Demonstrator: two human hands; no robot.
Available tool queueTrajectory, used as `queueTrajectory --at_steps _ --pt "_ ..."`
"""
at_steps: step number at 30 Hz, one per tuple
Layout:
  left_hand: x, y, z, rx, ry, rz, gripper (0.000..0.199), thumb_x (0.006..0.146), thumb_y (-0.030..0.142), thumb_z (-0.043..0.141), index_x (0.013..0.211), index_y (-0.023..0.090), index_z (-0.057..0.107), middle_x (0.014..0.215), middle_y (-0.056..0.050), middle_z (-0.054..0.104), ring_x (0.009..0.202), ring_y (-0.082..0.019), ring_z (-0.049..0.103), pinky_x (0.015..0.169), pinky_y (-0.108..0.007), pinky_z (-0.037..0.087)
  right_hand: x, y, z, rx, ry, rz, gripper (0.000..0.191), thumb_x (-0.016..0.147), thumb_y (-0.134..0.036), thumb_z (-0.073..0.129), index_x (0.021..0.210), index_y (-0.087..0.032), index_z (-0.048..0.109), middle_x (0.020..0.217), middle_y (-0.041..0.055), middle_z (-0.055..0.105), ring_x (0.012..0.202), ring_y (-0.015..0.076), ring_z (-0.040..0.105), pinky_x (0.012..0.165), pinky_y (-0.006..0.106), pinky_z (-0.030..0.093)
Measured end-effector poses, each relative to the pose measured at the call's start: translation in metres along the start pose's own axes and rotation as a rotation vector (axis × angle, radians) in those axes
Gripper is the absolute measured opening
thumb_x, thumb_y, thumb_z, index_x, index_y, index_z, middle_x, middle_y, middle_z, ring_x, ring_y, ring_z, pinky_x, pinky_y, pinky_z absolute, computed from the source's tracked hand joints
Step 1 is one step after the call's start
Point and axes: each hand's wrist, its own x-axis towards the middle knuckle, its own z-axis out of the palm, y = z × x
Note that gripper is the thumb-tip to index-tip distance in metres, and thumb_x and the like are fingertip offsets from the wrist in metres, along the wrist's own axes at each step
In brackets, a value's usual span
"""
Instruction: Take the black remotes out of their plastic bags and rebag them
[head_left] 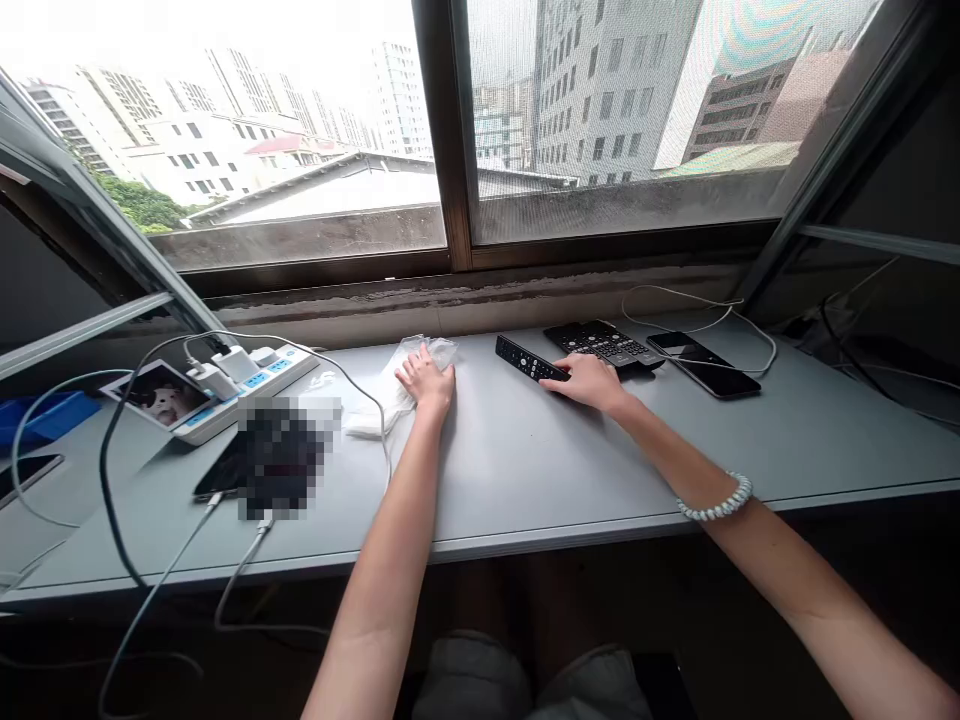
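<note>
A black remote control (529, 361) with pale buttons is tilted above the grey desk, its near end gripped by my right hand (590, 382). My left hand (426, 380) rests with its fingers spread on a crumpled clear plastic bag (420, 352). Beside that hand lies a white packet (365, 424), partly hidden by the bag. Behind my right hand several dark remotes or keypads (609, 345) lie close together. Further right a black phone (705, 365) is flat on the desk.
At the left are a white power strip (251, 392) with plugs, a photo card (161, 393), blurred dark devices (281, 460), a blue tray (52, 418) and looping cables. A white cable (772, 345) curves around the phone. The desk's front edge (555, 535) runs below my forearms.
</note>
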Motion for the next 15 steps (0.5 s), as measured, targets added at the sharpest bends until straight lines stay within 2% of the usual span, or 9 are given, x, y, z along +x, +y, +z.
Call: queueTrajectory --at_steps 4,9,13,15 --pt "-0.002 -0.001 0.004 -0.004 0.007 0.018 0.043 0.079 0.026 0.051 0.12 0.015 0.053 0.112 -0.017 0.056 0.113 -0.031 0.045 0.099 -0.047 0.027 0.0 0.002 0.0 -0.014 0.038 -0.04 0.042 0.072 -0.052 0.056 0.104 -0.029 0.068 0.108 0.0023 0.067 0.1 0.0255 0.059 0.076 0.033 0.044" --pt "-0.004 0.0 -0.004 -0.106 0.116 -0.004 0.043 0.08 0.018 0.044 0.122 0.011 0.049 0.112 -0.019 0.055 0.112 -0.031 0.047 0.097 -0.047 0.03 0.001 0.001 -0.004 -0.031 0.061 -0.054 0.043 0.074 -0.051 0.055 0.111 -0.031 0.065 0.106 0.0014 0.068 0.099 0.0257 0.06 0.077 0.035 0.045" --pt "-0.008 0.012 -0.018 -0.244 0.275 0.142 0.041 0.086 0.017 0.031 0.124 0.019 0.046 0.116 -0.013 0.054 0.11 -0.025 0.049 0.101 -0.044 0.025 0.003 0.001 -0.008 -0.007 0.094 -0.092 0.039 0.079 -0.046 0.053 0.116 -0.035 0.061 0.108 -0.0008 0.067 0.099 0.0241 0.06 0.077 0.035 0.046" --pt "-0.01 0.018 -0.021 -0.274 0.308 0.256 0.043 0.085 0.014 0.03 0.125 0.019 0.044 0.116 -0.011 0.054 0.108 -0.022 0.051 0.101 -0.041 0.026 0.004 0.002 -0.01 0.003 0.107 -0.117 0.038 0.08 -0.043 0.053 0.117 -0.036 0.06 0.109 -0.0019 0.066 0.099 0.0232 0.06 0.076 0.034 0.046"
